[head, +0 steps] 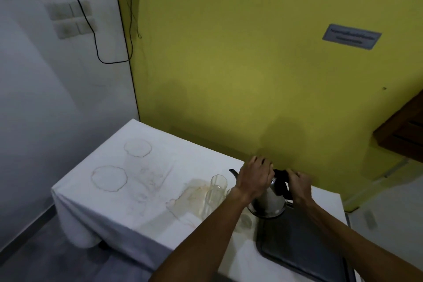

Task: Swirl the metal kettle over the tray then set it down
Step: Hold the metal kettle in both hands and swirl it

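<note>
Head view: left hand (pixel 255 178) grip atop metal kettle (pixel 269 200), right hand (pixel 299 186) grip around handle (pixel 280 181).

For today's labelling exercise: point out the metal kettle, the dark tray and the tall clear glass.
metal kettle (pixel 271 201), head view, on its shiny body.
tray (pixel 297 245), head view, on its bare dark surface.
tall glass (pixel 215 190), head view, on its upper wall.

Silver kettle (pixel 269 201), black handle (pixel 280 184); dark grey tray (pixel 302 247); white tablecloth (pixel 128 208), brown ring stains; yellow-green wall (pixel 229 64).
</note>
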The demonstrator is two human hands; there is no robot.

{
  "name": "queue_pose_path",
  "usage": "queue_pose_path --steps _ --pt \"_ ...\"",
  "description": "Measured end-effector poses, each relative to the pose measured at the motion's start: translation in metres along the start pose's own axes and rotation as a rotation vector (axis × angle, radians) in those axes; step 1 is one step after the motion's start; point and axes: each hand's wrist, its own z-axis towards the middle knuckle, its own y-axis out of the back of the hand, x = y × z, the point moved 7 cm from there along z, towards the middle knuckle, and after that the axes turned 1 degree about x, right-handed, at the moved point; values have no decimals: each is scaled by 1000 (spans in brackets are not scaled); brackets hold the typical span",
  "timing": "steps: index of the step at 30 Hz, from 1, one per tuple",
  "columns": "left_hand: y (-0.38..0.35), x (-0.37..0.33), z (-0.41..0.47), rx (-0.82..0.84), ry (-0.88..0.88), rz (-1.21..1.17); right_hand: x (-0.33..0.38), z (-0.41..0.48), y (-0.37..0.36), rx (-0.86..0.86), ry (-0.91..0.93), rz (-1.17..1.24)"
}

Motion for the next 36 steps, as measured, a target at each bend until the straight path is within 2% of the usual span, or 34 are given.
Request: queue_pose_path --steps 4,10,21,36 --pt "1 4 -18 -127 21 68 22 -11 -1 13 97 -113" --pt "7 8 -40 -212 119 -137 36 -14 -11 90 211 -321" --pt "9 17 -46 -279 282 -251 57 -14 -16 98 336 -466" --pt "-8 20 -44 -261 287 -257 48 -4 -14 122 386 -477"
